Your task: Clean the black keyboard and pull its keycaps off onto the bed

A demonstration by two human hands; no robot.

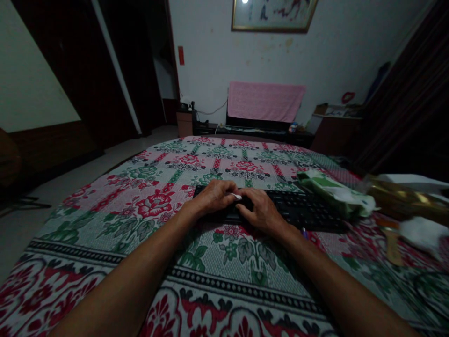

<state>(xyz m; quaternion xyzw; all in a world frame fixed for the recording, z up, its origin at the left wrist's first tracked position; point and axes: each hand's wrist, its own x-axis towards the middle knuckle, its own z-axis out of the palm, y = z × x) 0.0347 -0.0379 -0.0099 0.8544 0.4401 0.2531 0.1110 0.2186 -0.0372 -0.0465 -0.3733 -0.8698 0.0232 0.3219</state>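
On the near edge of the floral bedcover (105, 220), two bare forearms are stretched forward. Farther on, the left hand (214, 196) and the right hand (262, 211) are laid close together on the left end of a black keyboard (305, 211), which lies flat on the cover. Both sets of fingers are curled down, and a small white piece (236, 196) is seen between the hands; which hand pinches it cannot be told. A green packet (329, 189) is propped at the keyboard's right end. Beyond the bed, a pink cloth (264, 100) is draped against the far wall.
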